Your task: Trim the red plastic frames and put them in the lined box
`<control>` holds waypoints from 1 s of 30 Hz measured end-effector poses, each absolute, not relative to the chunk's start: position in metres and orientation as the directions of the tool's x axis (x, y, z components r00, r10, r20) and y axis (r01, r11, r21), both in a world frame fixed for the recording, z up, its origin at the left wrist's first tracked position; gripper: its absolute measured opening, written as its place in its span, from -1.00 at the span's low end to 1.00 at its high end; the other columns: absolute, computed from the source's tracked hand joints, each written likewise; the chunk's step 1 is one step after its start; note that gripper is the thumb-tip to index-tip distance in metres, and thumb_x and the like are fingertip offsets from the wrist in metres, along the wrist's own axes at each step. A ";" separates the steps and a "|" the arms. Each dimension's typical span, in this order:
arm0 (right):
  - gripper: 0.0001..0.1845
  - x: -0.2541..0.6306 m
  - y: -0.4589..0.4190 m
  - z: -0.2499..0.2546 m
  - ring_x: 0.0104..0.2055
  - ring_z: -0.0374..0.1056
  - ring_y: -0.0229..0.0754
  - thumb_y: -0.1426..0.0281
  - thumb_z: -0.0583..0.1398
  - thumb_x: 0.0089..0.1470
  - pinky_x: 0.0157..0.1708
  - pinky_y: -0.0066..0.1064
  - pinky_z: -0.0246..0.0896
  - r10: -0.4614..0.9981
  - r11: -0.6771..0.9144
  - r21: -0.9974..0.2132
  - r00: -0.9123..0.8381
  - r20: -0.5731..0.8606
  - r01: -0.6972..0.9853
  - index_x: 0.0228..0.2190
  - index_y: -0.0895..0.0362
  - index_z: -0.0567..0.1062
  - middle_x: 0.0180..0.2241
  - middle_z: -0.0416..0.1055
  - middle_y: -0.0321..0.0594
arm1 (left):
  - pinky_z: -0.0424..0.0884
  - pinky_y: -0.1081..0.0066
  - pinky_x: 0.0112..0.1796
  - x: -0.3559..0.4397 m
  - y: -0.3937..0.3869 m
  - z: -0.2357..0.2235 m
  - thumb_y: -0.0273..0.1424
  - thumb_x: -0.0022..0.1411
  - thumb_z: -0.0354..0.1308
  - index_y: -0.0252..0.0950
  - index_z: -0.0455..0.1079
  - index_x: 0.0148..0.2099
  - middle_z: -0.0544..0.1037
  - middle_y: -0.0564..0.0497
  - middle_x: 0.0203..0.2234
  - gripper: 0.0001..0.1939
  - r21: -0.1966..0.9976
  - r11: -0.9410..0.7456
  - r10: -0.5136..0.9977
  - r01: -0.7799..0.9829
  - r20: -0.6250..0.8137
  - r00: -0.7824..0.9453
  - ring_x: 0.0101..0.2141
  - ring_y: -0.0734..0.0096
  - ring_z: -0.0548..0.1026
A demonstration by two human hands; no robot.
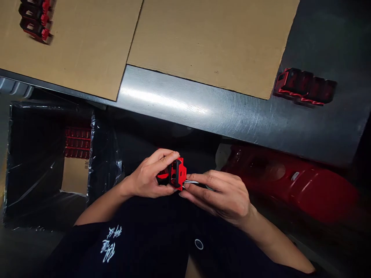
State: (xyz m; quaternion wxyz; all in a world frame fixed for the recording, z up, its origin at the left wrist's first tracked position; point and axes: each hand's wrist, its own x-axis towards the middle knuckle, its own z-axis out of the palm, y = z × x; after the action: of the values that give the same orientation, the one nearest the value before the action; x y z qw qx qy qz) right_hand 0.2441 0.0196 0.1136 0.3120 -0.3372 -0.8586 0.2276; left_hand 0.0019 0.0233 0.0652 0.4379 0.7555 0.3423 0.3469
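In front of my body, my left hand (153, 173) grips a small red and black plastic housing (181, 173) with thumb and fingers at its upper and lower edges. The housing's red face is turned to the right. My right hand (222, 193) pinches a thin silvery metal tool (191, 182), which looks like tweezers. Its tip meets the lower right side of the red face, and the rest of it is hidden by my fingers.
A metal table (179, 100) with cardboard sheets (208, 42) lies ahead. Red and black housings stand in rows at the far left (36, 23) and right (304, 87). A plastic-lined box (31, 170) holding red parts (77, 143) is lower left; a red stool-like object (278, 177) is right.
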 end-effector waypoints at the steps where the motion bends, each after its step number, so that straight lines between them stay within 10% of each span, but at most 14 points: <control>1: -0.88 0.244 0.019 0.114 -0.50 0.48 -0.26 0.40 0.44 0.10 -0.55 -0.43 0.33 0.721 0.669 -0.601 -0.578 0.383 0.437 -0.30 0.16 0.65 -0.31 0.68 -0.15 | 0.62 0.14 -0.06 0.002 0.023 0.065 -0.32 0.19 0.35 -0.23 0.07 0.47 0.43 -0.26 0.07 -0.12 0.898 -0.383 0.820 0.215 0.223 0.527 0.03 0.10 0.54; 30: -0.96 0.244 0.016 0.117 -0.51 0.34 -0.28 0.46 0.33 0.23 -0.57 -0.39 0.21 0.667 0.700 -0.594 -0.660 0.345 0.397 -0.24 0.18 0.61 -0.24 0.68 -0.18 | 0.62 0.20 -0.17 -0.005 0.020 0.063 -0.01 0.20 0.34 -0.12 0.06 0.48 0.44 -0.22 0.04 -0.07 0.889 -0.352 0.808 0.293 0.131 0.575 -0.06 0.09 0.56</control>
State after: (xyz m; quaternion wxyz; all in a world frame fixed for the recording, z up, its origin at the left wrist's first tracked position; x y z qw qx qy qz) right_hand 0.2443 0.0160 0.1173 0.2795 -0.3030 -0.8785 0.2416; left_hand -0.0053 0.0198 0.0629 0.4426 0.7692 0.3576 0.2908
